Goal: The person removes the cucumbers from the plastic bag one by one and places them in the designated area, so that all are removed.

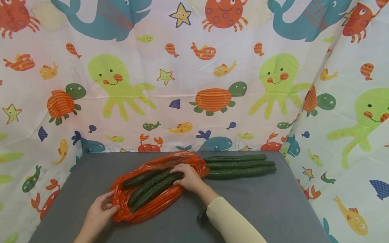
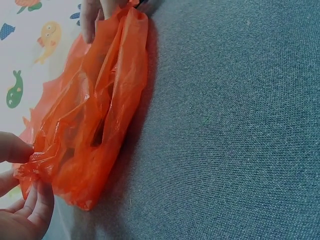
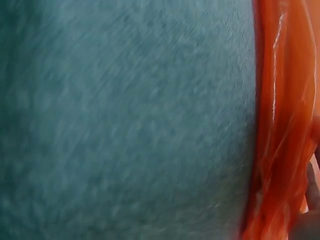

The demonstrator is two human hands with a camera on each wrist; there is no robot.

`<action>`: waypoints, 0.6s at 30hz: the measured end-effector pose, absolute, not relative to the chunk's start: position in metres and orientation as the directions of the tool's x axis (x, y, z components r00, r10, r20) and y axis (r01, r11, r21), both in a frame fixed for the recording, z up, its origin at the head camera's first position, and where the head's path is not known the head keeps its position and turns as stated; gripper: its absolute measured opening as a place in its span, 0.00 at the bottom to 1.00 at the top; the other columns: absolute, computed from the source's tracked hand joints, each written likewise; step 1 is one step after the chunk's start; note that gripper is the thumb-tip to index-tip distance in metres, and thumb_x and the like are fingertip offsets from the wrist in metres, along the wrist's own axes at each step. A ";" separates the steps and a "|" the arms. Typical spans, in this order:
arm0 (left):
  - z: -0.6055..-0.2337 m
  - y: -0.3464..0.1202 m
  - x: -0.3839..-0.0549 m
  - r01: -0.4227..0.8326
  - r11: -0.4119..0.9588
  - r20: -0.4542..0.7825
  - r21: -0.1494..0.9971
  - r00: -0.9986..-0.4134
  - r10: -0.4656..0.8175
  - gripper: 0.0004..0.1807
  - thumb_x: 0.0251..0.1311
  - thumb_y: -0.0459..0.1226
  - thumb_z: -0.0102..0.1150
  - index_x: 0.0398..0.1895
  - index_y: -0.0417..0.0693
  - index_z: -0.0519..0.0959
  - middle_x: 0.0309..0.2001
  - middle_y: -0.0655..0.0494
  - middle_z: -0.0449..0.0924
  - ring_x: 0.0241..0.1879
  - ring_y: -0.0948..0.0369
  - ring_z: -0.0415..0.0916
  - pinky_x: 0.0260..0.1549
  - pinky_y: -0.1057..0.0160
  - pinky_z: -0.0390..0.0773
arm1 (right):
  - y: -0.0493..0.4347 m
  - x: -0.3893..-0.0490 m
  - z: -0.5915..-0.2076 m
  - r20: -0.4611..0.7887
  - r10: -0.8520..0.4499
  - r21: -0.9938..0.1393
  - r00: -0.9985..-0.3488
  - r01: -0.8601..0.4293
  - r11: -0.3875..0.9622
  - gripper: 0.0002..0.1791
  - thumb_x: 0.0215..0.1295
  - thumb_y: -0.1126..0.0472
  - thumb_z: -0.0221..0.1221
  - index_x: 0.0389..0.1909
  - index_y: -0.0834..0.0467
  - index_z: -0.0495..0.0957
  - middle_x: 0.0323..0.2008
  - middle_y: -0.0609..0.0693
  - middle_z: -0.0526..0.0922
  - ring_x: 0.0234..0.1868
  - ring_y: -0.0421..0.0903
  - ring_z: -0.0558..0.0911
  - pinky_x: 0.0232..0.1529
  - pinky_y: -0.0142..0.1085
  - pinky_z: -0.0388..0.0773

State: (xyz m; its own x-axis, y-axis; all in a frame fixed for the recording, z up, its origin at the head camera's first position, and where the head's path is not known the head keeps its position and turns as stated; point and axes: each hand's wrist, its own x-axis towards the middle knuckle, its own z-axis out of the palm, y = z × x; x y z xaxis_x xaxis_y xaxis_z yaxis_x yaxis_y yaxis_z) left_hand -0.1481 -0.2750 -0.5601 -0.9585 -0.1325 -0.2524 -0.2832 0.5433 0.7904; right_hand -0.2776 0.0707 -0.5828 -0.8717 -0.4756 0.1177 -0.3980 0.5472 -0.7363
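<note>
An orange plastic bag (image 1: 152,211) lies on the table with its mouth spread, and three long green cucumbers (image 1: 157,186) lie side by side in the opening. My left hand (image 1: 99,209) pinches the bag's near left edge; in the left wrist view its fingers (image 2: 42,202) and thumb gather the crumpled plastic. At the other end of the bag, my right hand (image 1: 189,178) grips the end of a cucumber from above, thumb on the near side and fingers over the top. The right wrist view mostly shows table, with the bag (image 3: 282,115) along its right side.
Three more cucumbers (image 1: 241,166) lie in a row at the back right, their left ends behind the bag. A grey cloth covers the table (image 1: 274,217). A curtain (image 1: 182,110) printed with sea animals stands behind and beside it. A small black object (image 1: 202,217) shows under the right wrist.
</note>
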 end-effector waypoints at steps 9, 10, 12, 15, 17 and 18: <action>-0.561 -0.274 -0.148 -0.287 0.546 -0.251 0.787 -0.958 -0.141 0.37 0.63 0.42 0.66 0.73 0.41 0.66 0.73 0.32 0.56 0.56 0.42 0.77 0.35 0.60 0.81 | 0.055 -0.271 -0.585 0.040 -0.474 -0.690 -0.880 -0.367 0.624 0.23 0.55 0.60 0.75 0.54 0.52 0.85 0.58 0.47 0.80 0.64 0.51 0.74 0.66 0.50 0.69; -0.561 -0.274 -0.148 -0.285 0.548 -0.250 0.787 -0.958 -0.140 0.37 0.63 0.43 0.66 0.73 0.41 0.66 0.73 0.32 0.56 0.56 0.42 0.77 0.35 0.60 0.81 | 0.053 -0.270 -0.586 0.033 -0.466 -0.682 -0.884 -0.361 0.636 0.23 0.55 0.59 0.75 0.54 0.51 0.85 0.59 0.47 0.80 0.64 0.51 0.73 0.66 0.49 0.70; -0.562 -0.274 -0.148 -0.281 0.550 -0.249 0.786 -0.959 -0.135 0.37 0.63 0.43 0.66 0.73 0.41 0.66 0.73 0.32 0.56 0.56 0.42 0.77 0.35 0.61 0.81 | 0.050 -0.268 -0.588 0.033 -0.453 -0.663 -0.891 -0.359 0.657 0.24 0.55 0.58 0.75 0.54 0.49 0.84 0.58 0.47 0.78 0.64 0.51 0.72 0.65 0.49 0.70; -0.562 -0.275 -0.148 -0.280 0.555 -0.247 0.783 -0.960 -0.135 0.37 0.63 0.43 0.66 0.73 0.41 0.66 0.73 0.33 0.56 0.58 0.41 0.76 0.36 0.60 0.81 | 0.045 -0.266 -0.590 0.043 -0.442 -0.638 -0.896 -0.365 0.678 0.24 0.54 0.57 0.76 0.54 0.47 0.84 0.57 0.47 0.76 0.64 0.51 0.69 0.63 0.49 0.72; -0.562 -0.276 -0.148 -0.284 0.557 -0.251 0.780 -0.958 -0.137 0.38 0.63 0.44 0.67 0.73 0.41 0.66 0.73 0.33 0.57 0.59 0.40 0.75 0.38 0.58 0.82 | 0.042 -0.265 -0.591 0.056 -0.438 -0.619 -0.897 -0.375 0.690 0.24 0.54 0.56 0.76 0.53 0.46 0.85 0.55 0.47 0.75 0.63 0.51 0.68 0.61 0.47 0.73; -0.562 -0.276 -0.148 -0.287 0.558 -0.254 0.779 -0.957 -0.138 0.38 0.63 0.44 0.67 0.73 0.41 0.66 0.73 0.33 0.57 0.59 0.40 0.74 0.39 0.57 0.82 | 0.040 -0.264 -0.591 0.065 -0.435 -0.613 -0.898 -0.380 0.693 0.23 0.53 0.56 0.76 0.52 0.46 0.85 0.54 0.47 0.75 0.62 0.51 0.68 0.60 0.46 0.74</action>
State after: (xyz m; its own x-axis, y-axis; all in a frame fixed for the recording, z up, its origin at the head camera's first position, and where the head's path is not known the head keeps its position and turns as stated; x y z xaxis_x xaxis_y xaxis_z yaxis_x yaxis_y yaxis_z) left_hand -0.1477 -0.2758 -0.5618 -0.9572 -0.1384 -0.2541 -0.2873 0.5576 0.7788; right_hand -0.2643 0.0404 -0.5908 -0.8981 -0.4350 0.0645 -0.3798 0.6932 -0.6126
